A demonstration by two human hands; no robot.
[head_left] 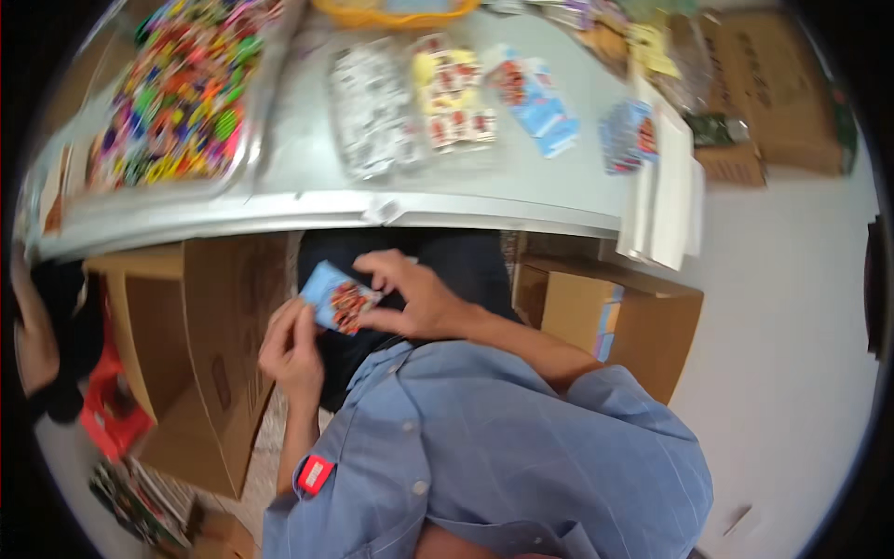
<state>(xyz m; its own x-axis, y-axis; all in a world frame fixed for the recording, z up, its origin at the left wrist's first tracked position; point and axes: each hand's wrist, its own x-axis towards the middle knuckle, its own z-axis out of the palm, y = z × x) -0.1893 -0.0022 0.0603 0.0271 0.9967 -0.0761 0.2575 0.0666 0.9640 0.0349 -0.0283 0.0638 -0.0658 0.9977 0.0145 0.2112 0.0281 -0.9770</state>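
A small light-blue packet (pixel 339 296) with a red-brown picture on its front is in front of my body, below the table's front edge. My left hand (pixel 292 352) pinches its left edge between thumb and fingers. On its other side is my right hand (pixel 419 300), thumb and forefinger spread apart around the packet's right corner. The right thumb's tip is at the lower right edge; whether it presses there I cannot tell. More blue packets (pixel 540 102) lie on the table, and a stack of similar packets (pixel 629 137) is at its right side.
A clear tray (pixel 253 154) of small colourful pieces sits on the table (pixel 298 140) at the left. Beside it are white sachets (pixel 371 107) and yellow-and-red sachets (pixel 454 98). Cardboard boxes stand below, left (pixel 223 354) and right (pixel 643 326). Another person's arm (pixel 33 326) shows far left.
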